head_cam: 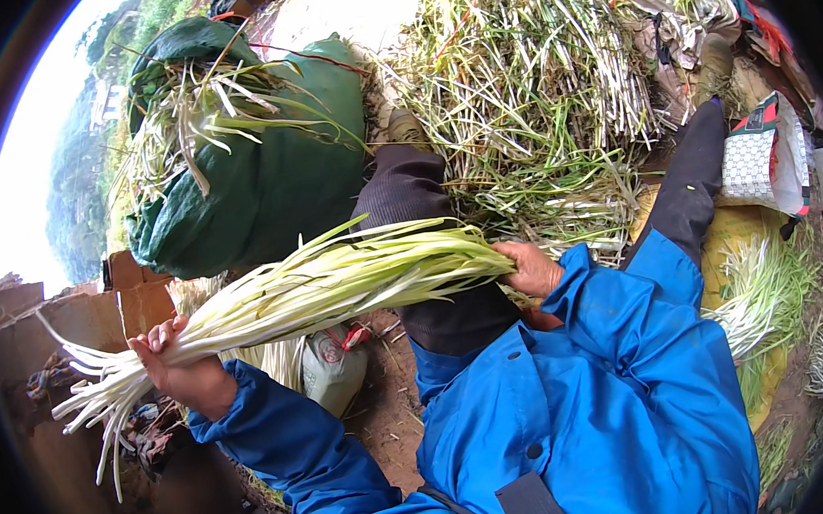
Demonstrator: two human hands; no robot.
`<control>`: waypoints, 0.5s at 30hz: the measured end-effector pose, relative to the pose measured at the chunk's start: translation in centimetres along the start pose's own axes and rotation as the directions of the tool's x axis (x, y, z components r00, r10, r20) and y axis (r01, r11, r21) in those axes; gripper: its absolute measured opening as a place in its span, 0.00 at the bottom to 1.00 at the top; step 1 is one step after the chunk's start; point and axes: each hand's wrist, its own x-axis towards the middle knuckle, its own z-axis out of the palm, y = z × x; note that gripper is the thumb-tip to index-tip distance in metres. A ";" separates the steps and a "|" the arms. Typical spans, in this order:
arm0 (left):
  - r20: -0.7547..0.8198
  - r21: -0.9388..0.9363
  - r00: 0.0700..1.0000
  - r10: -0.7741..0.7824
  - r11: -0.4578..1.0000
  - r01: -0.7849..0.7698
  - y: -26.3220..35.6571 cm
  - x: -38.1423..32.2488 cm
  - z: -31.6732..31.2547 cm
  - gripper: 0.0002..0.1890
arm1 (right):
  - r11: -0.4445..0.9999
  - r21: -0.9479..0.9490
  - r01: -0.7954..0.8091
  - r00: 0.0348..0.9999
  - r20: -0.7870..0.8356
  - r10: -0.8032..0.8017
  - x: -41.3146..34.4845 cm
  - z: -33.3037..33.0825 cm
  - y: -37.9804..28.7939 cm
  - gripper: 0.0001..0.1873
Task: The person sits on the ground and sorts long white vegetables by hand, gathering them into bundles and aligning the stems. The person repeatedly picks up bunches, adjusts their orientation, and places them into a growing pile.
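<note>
A long bundle of pale green and white leafy stalks (pixel 335 283) stretches across my lap, above my left knee. My left hand (pixel 185 366) is closed around its white end, with loose stalk tips fanning out beyond the fingers to the left. At the greener end, my right hand (pixel 531 269) grips the leaf tips near my right cuff. A large heap of similar stalks (pixel 528 87), some green and some dried, lies on the ground between and past my feet. More pale stalks (pixel 760 292) rest on a yellow sheet to the right of my right leg.
A stuffed dark green sack (pixel 286 173) with stalks (pixel 198 121) on top stands at the upper left. A patterned bag (pixel 766 157) is beside my right leg. A whitish sack (pixel 335 368) sits below the bundle. A low brick wall (pixel 55 321) runs along the left.
</note>
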 end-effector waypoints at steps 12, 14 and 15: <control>0.131 -0.108 0.987 -0.095 0.988 0.109 -3.4 0.1 -0.7 0.10 | 0.805 -0.569 -0.167 0.986 -0.119 0.120 2.5 2.5 5.3 0.08; 0.174 -0.218 0.981 -0.088 0.968 0.126 -2.4 0.8 -1.2 0.10 | 0.858 -0.507 -0.089 0.994 -0.100 0.044 1.7 1.5 8.3 0.09; 0.201 -0.274 0.977 -0.072 0.953 0.127 -1.5 1.6 -1.4 0.10 | 0.817 -0.553 -0.165 0.985 -0.140 0.104 1.0 0.9 9.7 0.09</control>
